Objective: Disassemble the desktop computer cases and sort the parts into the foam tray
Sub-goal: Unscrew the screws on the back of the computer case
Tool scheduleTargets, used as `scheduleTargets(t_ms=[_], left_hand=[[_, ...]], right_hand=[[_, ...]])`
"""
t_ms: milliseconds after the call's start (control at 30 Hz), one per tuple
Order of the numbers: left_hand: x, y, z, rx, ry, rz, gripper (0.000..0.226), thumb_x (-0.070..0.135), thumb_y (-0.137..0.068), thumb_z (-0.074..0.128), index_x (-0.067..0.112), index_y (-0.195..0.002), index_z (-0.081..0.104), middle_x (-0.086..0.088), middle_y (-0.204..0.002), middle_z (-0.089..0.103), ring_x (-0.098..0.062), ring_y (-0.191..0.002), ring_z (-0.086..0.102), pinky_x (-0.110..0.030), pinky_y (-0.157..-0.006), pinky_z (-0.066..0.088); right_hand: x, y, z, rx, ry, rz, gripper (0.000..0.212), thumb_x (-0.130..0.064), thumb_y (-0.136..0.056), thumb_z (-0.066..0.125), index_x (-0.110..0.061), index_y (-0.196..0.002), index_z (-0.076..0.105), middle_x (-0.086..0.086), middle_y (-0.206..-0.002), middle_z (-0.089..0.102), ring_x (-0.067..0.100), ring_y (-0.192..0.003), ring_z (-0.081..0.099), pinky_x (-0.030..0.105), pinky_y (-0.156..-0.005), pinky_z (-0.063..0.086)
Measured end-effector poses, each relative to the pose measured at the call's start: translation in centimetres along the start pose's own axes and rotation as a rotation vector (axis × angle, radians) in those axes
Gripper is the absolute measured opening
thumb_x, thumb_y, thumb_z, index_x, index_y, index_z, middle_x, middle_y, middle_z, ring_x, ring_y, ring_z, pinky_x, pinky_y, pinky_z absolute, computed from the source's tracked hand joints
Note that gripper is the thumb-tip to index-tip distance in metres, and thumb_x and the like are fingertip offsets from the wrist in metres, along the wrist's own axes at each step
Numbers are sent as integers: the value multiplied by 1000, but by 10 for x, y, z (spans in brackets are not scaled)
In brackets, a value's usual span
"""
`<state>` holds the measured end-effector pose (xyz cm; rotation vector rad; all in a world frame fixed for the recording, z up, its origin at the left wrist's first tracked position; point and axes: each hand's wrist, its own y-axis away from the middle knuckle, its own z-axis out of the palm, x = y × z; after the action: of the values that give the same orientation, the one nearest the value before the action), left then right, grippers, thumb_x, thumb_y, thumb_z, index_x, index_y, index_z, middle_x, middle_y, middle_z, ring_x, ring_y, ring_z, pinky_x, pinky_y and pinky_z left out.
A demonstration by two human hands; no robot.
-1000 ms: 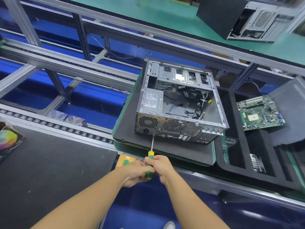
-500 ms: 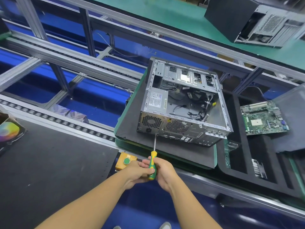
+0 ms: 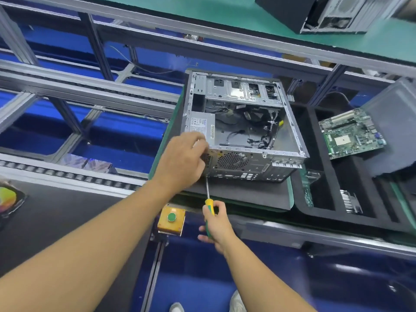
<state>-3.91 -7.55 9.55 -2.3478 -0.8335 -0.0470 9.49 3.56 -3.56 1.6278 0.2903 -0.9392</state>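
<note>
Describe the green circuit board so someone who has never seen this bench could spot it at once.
Find the open computer case at centre; the black foam tray sits just right of it. The circuit board lies at the tray's far end. It is the only wide, flat green board, with a pale square in its middle, unlike the small parts in the nearer slots.

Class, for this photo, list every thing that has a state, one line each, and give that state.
Computer case, lying flat, side open.
Power supply, seated inside the case.
Motherboard, out, lying on the foam tray.
Screwdriver, gripped, shaft pointing at the case's rear.
Right hand, gripping the screwdriver handle.
Left hand, fingers bent at the case's rear corner.
</note>
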Motion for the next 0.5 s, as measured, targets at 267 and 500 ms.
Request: scheduleTargets(t_ms=[267, 500], left_hand=[[-45, -35, 22, -712, -52, -267, 66, 54, -100, 42, 43, -158, 10, 4, -168, -7, -25, -152, -19, -46, -124, 0], [-47, -35, 21, -719, 34, -287, 59, 43, -106, 35, 39, -158, 9, 2, -168, -10, -24, -151, -25, -41, -121, -11]], right_hand=[[-1, 12, 2, -165, -398, 183, 39, -23, -104, 33, 1, -108, 64, 13, -80, 67, 17, -59, 54, 28, -50, 44], [8, 12, -1, -43, -303, 65, 16, -17, -99, 63, -12, -110, 52, 9, -98, 59, 13, -67, 58, 27, -53, 48]])
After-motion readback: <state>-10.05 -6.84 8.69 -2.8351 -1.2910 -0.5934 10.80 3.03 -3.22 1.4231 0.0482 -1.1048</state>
